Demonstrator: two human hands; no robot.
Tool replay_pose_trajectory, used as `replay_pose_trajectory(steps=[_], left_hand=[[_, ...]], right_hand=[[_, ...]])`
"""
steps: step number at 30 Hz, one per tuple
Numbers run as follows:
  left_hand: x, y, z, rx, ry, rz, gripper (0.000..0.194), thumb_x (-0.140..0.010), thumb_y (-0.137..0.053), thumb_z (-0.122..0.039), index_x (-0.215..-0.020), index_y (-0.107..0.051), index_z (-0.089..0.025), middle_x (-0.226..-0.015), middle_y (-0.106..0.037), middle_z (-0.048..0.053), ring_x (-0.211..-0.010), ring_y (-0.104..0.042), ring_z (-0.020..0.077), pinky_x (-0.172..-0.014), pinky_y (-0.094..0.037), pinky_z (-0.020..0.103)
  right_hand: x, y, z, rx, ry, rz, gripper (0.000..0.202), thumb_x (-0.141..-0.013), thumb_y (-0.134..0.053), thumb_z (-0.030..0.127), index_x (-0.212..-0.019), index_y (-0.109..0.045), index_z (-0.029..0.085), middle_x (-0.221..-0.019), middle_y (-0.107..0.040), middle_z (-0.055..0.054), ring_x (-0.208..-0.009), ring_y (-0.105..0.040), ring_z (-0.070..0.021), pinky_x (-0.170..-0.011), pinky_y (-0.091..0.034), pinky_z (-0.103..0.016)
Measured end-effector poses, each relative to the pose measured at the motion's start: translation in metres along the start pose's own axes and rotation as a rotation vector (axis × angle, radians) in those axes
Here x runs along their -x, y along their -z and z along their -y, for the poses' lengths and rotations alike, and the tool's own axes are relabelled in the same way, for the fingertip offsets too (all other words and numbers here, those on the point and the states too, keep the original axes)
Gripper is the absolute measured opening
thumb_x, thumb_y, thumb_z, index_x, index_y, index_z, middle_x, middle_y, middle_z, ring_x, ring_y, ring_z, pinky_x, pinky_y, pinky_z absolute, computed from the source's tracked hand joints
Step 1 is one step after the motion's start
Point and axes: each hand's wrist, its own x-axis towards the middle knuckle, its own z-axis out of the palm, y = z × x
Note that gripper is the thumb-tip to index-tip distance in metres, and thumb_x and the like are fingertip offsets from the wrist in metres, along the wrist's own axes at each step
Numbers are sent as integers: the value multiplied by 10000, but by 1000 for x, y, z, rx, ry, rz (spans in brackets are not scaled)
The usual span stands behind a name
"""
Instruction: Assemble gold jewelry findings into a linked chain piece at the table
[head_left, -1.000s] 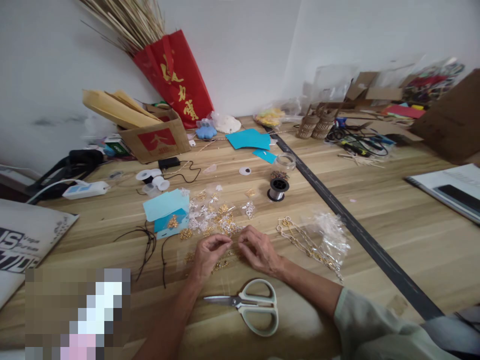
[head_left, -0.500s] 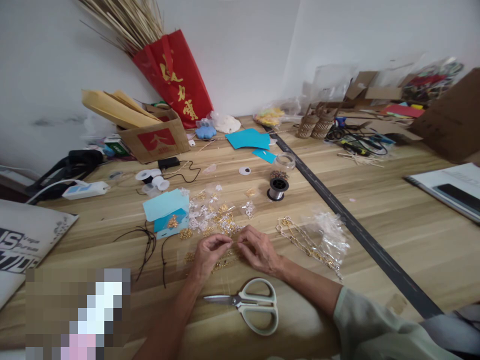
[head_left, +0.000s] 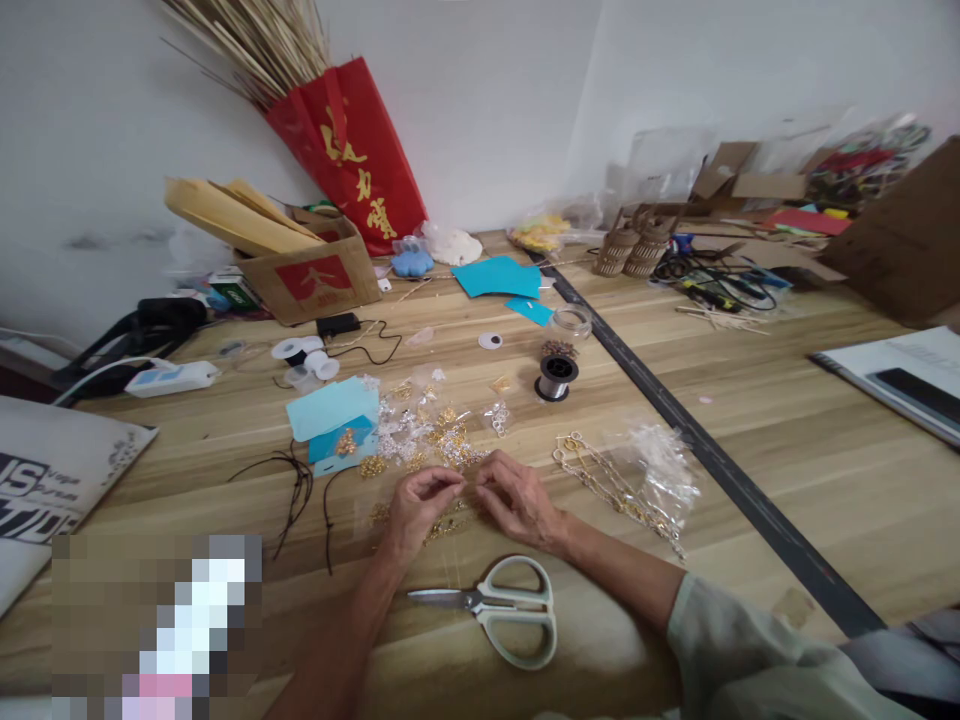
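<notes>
My left hand is closed in a pinch, its thumb and fingertips meeting above the near edge of a bead pile. Close on its right, my right hand pinches too, fingertips nearly touching the left ones. Whatever lies between the fingers is too small to make out. Gold and silver beads lie just beyond both hands. Beneath and between them is a gold chain with beads. White-handled scissors rest slightly apart on the wooden table, blades pointing left.
A wire spool stands beyond my right hand. Bead chains and clear plastic bags lie to the right. Blue cards and black cords are on the left. A black strip crosses the table.
</notes>
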Motion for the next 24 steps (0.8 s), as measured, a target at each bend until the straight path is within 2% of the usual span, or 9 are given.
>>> replay_pose_trajectory(steps=[24], left_hand=[[0,0,3,1,33,36,135,-586,-732,-235,-681,-698,-145,-685,-712,45,-656,-640,168,-642,-504,255]], right_hand=[[1,0,-1,5,-7,10,66,-873,-453,160,-895,-509,187,-828,-557,-63,-754,-540,-167,-645,-453,-275]])
